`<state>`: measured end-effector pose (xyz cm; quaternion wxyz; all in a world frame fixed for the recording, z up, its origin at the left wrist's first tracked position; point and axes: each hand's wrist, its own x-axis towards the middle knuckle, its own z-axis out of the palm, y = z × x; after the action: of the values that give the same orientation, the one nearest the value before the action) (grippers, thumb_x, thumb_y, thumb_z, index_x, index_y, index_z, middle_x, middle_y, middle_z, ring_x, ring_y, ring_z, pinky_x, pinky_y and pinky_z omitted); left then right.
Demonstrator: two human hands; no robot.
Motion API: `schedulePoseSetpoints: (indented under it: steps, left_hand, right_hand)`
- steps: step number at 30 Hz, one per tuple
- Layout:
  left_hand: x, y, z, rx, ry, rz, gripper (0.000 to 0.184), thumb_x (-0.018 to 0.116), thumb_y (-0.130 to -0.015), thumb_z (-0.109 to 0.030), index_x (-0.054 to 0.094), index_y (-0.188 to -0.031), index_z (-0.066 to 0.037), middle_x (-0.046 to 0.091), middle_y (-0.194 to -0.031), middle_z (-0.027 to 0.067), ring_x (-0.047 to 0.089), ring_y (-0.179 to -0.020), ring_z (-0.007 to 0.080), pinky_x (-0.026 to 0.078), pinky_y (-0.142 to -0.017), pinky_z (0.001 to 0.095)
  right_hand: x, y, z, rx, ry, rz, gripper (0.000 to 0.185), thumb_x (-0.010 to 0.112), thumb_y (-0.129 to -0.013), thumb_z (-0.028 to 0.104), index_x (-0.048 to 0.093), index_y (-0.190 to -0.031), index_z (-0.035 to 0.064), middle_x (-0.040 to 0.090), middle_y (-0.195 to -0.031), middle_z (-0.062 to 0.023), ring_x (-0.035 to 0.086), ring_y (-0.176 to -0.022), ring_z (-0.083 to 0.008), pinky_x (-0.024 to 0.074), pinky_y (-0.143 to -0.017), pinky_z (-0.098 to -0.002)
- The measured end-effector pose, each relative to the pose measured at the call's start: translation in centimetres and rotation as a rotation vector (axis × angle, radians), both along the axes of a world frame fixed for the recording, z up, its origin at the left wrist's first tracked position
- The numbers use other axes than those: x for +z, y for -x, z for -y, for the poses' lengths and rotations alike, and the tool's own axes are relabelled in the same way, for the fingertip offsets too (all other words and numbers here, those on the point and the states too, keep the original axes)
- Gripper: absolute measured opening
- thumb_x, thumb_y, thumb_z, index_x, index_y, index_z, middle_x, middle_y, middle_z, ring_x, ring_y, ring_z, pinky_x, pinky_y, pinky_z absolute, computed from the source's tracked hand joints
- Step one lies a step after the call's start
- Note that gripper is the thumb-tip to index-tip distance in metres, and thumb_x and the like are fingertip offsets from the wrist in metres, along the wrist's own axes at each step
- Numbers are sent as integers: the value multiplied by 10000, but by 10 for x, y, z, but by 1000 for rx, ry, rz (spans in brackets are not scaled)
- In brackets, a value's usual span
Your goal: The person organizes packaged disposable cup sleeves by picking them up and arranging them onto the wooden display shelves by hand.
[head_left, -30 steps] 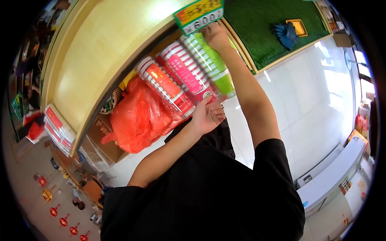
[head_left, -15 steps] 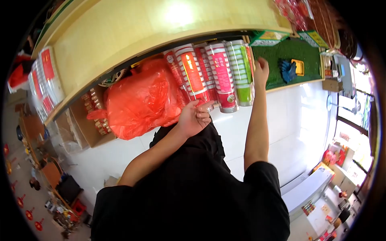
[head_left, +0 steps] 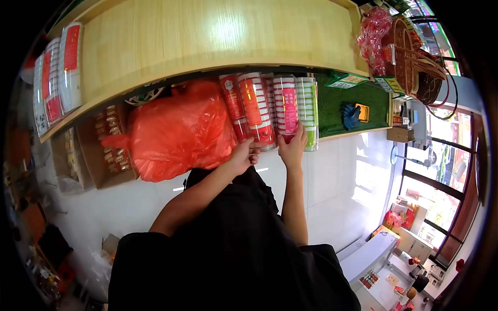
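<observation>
Several clear plastic tubes of stacked white-lidded tubs stand in a row in front of me. My right hand (head_left: pixel 293 145) has its thumb and fingers around the lower end of the pink-labelled tube (head_left: pixel 287 106). Beside it is the green-labelled tube (head_left: pixel 308 114). My left hand (head_left: pixel 243 157) is at the bottom of the orange-labelled tube (head_left: pixel 255 109), fingers loosely curled with a gap to the thumb; whether it touches the tube is unclear. A red-labelled tube (head_left: pixel 233 103) leans just left of that one, against a bulging red plastic bag (head_left: pixel 179 135).
A wooden display tray (head_left: pixel 218 36) extends above the row. Green turf (head_left: pixel 332 116) at right holds blue gloves (head_left: pixel 351 115) and a yellow container (head_left: pixel 363 112). Left are a cardboard box (head_left: pixel 91 147) of packets and more tubes (head_left: pixel 71 67). Wicker baskets (head_left: pixel 404 46) stand upper right.
My right hand has come down and left from beside the green-labelled tube onto the lower end of the pink-labelled one. My left hand has drawn slightly lower, its forefinger now curled. The view has shifted.
</observation>
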<state>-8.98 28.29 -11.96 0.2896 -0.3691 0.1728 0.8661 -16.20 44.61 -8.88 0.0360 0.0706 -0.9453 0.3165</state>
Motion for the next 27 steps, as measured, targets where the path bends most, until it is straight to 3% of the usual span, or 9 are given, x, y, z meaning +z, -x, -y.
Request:
schedulePoseSetpoints:
  steps: [3,5,12,15,17,20,22,27]
  left_hand:
    - [-48,-11,6,105,-34,99,377,434,-989,-323,644,-1136,-48,454,-698,-21,386,-564,94,347,-562,241]
    - [-66,-22,10,189,-170,73,354,435,-951,-293,648,-1126,-72,525,-776,1,403,-600,101,364,-574,251]
    - [-57,-24,14,181,-208,57,311,482,-937,-290,643,-1096,-76,544,-787,16,452,-640,129,406,-617,267]
    - [-58,-25,18,197,-256,68,314,477,-946,-277,635,-1122,-71,545,-765,12,465,-661,135,411,-623,267]
    - [-60,-24,20,207,-298,64,313,479,-945,-277,631,-1121,-68,549,-770,16,475,-667,135,414,-623,271]
    - [-38,-20,29,139,-176,34,298,500,-931,-287,614,-1107,-75,572,-827,45,494,-664,135,426,-635,271]
    - [-16,-14,45,-22,10,-213,304,472,-954,-276,587,-1150,-74,591,-835,50,510,-691,133,434,-664,265]
    - [36,-11,94,20,155,-472,310,424,-990,-231,567,-1173,-26,604,-863,41,546,-770,120,448,-744,259]
  right_hand:
    - [-5,3,2,-41,-95,-10,730,680,-787,108,338,-1424,7,397,-1379,-241,363,-1263,-422,324,-1074,-490]
    - [-7,6,-1,-20,-77,6,751,664,-780,84,311,-1439,13,387,-1390,-237,359,-1256,-427,328,-1070,-496]
    - [-12,4,-2,-33,-37,14,751,674,-775,91,331,-1441,37,360,-1413,-244,331,-1299,-431,304,-1095,-486]
    - [-4,-1,-3,-106,-32,-34,808,722,-761,192,335,-1465,97,296,-1460,-274,278,-1358,-444,271,-1117,-496]
    - [8,-5,-5,-338,-254,4,909,780,-724,348,327,-1486,147,205,-1505,-311,206,-1402,-462,247,-1127,-518]
    - [4,-3,-20,-414,-180,114,1017,830,-679,429,292,-1501,164,147,-1540,-293,149,-1417,-483,208,-1135,-558]
    - [7,-1,-24,-373,-178,172,1033,832,-680,442,278,-1507,162,127,-1542,-300,129,-1419,-484,211,-1135,-557]
    - [-2,3,-24,-314,-130,167,1072,822,-676,503,261,-1516,143,128,-1523,-343,98,-1427,-481,245,-1121,-547]
